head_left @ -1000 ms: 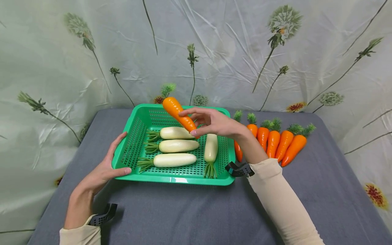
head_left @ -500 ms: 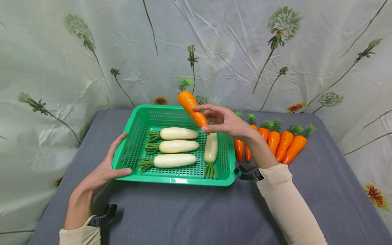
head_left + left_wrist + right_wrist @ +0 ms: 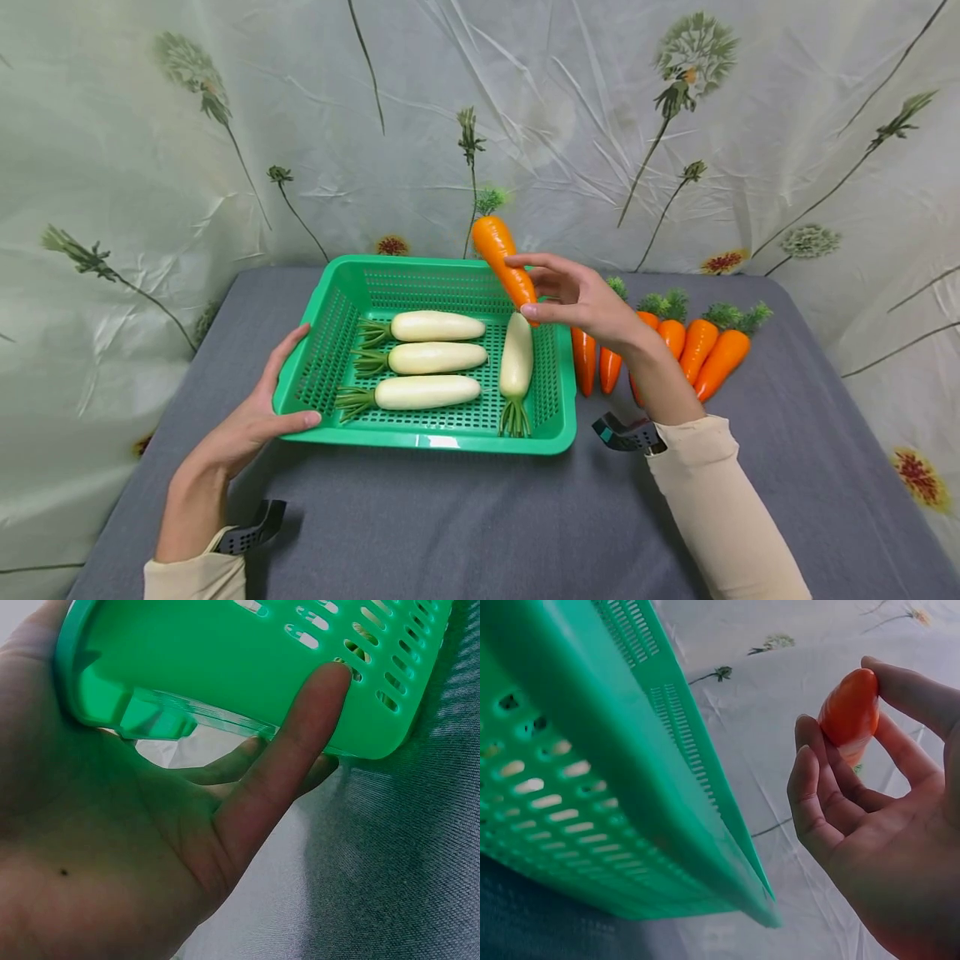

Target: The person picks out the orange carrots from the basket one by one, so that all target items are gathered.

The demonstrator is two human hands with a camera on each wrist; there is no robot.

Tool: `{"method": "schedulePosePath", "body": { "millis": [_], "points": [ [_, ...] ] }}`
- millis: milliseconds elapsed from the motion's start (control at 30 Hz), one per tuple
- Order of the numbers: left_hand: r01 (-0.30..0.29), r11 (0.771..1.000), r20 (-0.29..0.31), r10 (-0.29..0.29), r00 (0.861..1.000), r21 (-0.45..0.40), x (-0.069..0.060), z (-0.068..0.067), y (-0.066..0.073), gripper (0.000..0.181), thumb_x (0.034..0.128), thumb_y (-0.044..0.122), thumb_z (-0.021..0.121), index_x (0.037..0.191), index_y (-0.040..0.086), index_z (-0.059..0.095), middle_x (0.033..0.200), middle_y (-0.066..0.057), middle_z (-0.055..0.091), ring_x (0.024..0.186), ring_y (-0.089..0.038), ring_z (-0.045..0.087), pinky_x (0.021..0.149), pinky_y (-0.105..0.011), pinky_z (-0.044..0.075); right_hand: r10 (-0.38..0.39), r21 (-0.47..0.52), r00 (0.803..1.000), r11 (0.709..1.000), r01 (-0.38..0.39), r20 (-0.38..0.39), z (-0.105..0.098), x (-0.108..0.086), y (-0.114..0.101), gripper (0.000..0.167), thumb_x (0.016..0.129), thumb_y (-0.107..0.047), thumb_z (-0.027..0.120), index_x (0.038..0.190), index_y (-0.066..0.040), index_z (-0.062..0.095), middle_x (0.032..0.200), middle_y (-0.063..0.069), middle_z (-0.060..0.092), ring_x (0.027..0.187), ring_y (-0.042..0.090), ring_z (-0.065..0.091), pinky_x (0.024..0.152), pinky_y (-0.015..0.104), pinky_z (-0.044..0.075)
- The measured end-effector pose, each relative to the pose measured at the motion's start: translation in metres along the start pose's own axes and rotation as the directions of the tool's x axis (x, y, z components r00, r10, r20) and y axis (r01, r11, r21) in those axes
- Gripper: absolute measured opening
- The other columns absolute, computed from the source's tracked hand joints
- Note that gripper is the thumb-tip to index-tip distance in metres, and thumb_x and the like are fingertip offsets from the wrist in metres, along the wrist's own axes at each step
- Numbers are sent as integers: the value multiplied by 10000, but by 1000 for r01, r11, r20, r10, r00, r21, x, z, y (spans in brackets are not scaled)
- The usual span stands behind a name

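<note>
My right hand (image 3: 573,296) pinches an orange carrot (image 3: 506,258) with a green tuft near its lower tip, between thumb and fingers. The carrot is tilted, tuft end up, above the back right part of a green plastic basket (image 3: 442,442). In the right wrist view the carrot (image 3: 851,709) is seen from its tip end, apart from the basket wall. My left hand (image 3: 247,425) holds the basket's left end, thumb over the front corner of the rim and fingers along the side. Inside lie three white radishes (image 3: 438,358) side by side and another white radish (image 3: 517,358) crosswise at the right.
Several more carrots (image 3: 723,362) lie in a row to the right of the basket, partly hidden by my right wrist. A grey cloth (image 3: 450,517) covers the table. Behind it hangs a pale curtain (image 3: 570,125) printed with dandelions.
My right hand has moved to the right with the carrot, from over the middle of the basket to its back right. The left hand and the basket stay put.
</note>
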State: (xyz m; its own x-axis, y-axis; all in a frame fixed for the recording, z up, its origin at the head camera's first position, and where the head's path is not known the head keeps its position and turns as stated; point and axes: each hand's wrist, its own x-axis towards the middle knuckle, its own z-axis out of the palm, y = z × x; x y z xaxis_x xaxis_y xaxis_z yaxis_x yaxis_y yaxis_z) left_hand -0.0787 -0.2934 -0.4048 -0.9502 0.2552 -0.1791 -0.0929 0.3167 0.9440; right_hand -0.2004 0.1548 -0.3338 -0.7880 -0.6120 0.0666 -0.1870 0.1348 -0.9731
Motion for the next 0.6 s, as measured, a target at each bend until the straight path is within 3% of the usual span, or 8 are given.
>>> {"method": "schedulePosePath", "body": {
  "millis": [200,600],
  "points": [
    [0,1000,2,0,1000,-8,0,0,0,1133,899,78,741,1642,498,-4,1684,-98,47,1355,-97,293,922,-180,368,-26,-6,998,1000,26,-58,-7,-9,4,594,975,-107,693,1534,-186,506,1341,86,628,1121,237,632,894,341,563],
    [4,1000,2,-4,1000,-6,0,-1,-1,1135,897,84,747,1640,504,-2,1678,-89,78,1363,-96,287,927,-179,358,-25,-12,990,1000,23,-141,-22,-33,11,569,997,-54,642,1534,-176,501,1473,111,552,1186,182,638,919,291,561]
  ]
}}
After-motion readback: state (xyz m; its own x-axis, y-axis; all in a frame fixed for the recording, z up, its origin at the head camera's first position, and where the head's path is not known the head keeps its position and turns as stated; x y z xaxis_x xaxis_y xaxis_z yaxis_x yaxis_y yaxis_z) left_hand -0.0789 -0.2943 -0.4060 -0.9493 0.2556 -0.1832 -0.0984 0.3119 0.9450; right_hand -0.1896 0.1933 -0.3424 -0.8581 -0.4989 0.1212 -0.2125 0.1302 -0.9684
